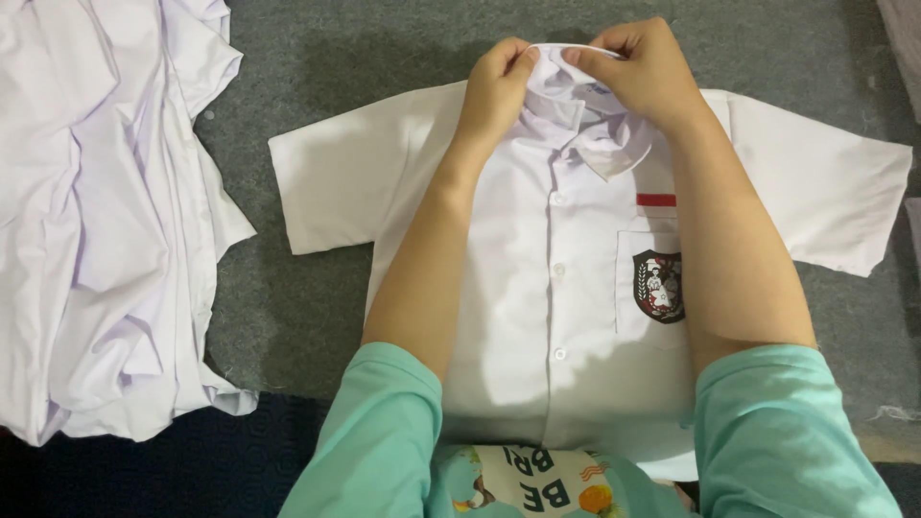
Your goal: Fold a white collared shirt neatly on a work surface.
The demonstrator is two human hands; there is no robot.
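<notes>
Near edge, 6 o'clock: teal sleeves (384, 432) and a printed top, forearms ran up toward 12

Shirt (576, 288) lay flat, front up, buttoned, on grey mat (307, 77), centre of view. Short sleeves spread to 9 and 3. Chest pocket with crest badge (658, 285) at 3 o'clock of the button line, red strip (656, 200) just above it

Far end, 12 o'clock: both hands were on the collar (576, 91). Left hand (497, 91) pinched the collar band at its left end, thumb and fingers closed on cloth. Right hand (645, 72) did the same at the right end, fingertips curled over the top edge. Band was lifted a bit off the mat between them, rest of the shirt stayed down

Handling, my read: thin woven cotton, light, limp, not slippery, nothing fragile bar the buttons. Collar is the stiffest part, so best hold is there or at shoulder seams; grabbing mid-panel would just bunch and crease it

Pile (106, 211) of crumpled white shirts sat at 9 o'clock, just beside the left sleeve, apart from both hands
</notes>
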